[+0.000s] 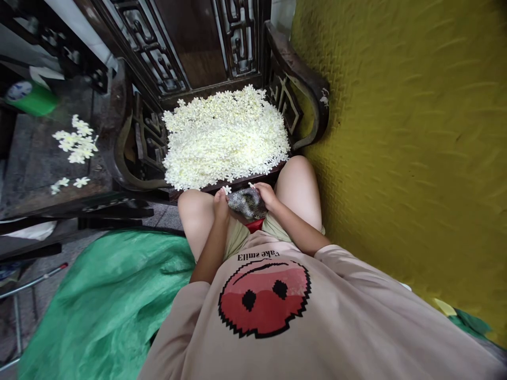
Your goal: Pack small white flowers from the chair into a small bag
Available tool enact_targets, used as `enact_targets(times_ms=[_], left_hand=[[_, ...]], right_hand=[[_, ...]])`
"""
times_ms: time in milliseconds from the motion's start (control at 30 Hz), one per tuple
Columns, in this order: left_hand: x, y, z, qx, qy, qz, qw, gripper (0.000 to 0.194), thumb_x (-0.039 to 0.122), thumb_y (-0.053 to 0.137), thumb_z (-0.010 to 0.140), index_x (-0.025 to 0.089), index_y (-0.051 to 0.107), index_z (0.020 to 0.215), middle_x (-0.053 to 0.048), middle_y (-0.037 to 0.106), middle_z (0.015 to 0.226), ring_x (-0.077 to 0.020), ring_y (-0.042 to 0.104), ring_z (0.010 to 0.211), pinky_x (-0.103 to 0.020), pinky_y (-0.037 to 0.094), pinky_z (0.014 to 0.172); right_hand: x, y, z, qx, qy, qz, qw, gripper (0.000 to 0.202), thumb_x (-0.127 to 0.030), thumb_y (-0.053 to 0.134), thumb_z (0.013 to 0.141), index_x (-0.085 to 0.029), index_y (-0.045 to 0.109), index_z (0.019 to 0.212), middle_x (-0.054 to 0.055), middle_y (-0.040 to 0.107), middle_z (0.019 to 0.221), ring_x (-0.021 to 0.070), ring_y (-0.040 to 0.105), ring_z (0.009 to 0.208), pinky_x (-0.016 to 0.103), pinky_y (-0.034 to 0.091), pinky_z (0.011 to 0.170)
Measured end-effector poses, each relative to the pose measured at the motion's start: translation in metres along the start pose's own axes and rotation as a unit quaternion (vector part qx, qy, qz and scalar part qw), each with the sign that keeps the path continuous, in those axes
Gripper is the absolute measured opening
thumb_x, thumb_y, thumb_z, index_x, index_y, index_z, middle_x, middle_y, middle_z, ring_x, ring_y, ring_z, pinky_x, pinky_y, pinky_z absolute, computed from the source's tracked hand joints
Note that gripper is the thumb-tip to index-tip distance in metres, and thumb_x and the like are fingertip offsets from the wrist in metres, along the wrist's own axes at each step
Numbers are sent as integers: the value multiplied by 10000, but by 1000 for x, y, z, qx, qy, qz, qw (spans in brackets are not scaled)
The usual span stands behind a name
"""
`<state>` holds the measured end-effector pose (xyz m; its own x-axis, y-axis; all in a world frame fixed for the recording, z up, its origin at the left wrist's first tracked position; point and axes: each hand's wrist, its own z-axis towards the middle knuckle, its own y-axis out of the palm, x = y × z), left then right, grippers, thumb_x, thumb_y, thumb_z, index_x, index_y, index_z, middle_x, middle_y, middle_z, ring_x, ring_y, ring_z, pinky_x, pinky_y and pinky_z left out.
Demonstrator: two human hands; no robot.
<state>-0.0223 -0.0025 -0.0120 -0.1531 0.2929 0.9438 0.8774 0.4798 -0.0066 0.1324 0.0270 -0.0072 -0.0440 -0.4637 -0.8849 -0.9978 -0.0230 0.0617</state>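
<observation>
White flowers (pixel 227 137) with yellowish centres lie in a thick heap on the seat of a dark carved wooden chair (pixel 198 50). Just in front of the seat edge, between the knees, my left hand (pixel 221 205) is closed on a small white flower (pixel 226 190). My right hand (pixel 266 195), fingers pinched, is a short way to the right, with another white flower (pixel 251 185) at its fingertips. A grey mottled thing (pixel 246 203) shows between and below the hands; what it is, I cannot tell.
Loose white flowers (pixel 77 141) and a green roll (pixel 34 97) lie on a dark wooden surface (pixel 31 163) at the left. A green sheet (pixel 119 301) spreads at lower left, near a metal frame (pixel 34 282). A yellow textured surface (pixel 407 132) rises along the right.
</observation>
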Motion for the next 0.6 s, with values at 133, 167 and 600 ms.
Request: enact_targets(times_ms=[133,167,600], left_hand=[[1,7,-4,-55,4,36,998,347,518,559,759,190,490,667,36,413,548,-98,391,538,-228,327,551],[1,10,-6,-67,2,43,997,339,513,571,749,192,495,671,37,421,552,-98,399,544,-228,334,559],[13,15,-35,-137,81,111,981,176,351,622,705,189,557,686,25,439,628,-112,417,619,-229,368,602]], right_hand=[[-8,3,-5,-81,151,122,978,142,-229,486,739,-170,469,611,-53,419,491,63,389,414,187,330,451],[-10,4,-6,-94,186,144,967,121,-216,479,745,-167,477,634,-45,444,500,71,428,424,188,351,457],[-14,4,-9,-212,311,237,895,186,-242,401,839,-141,533,756,25,596,555,133,558,495,267,492,552]])
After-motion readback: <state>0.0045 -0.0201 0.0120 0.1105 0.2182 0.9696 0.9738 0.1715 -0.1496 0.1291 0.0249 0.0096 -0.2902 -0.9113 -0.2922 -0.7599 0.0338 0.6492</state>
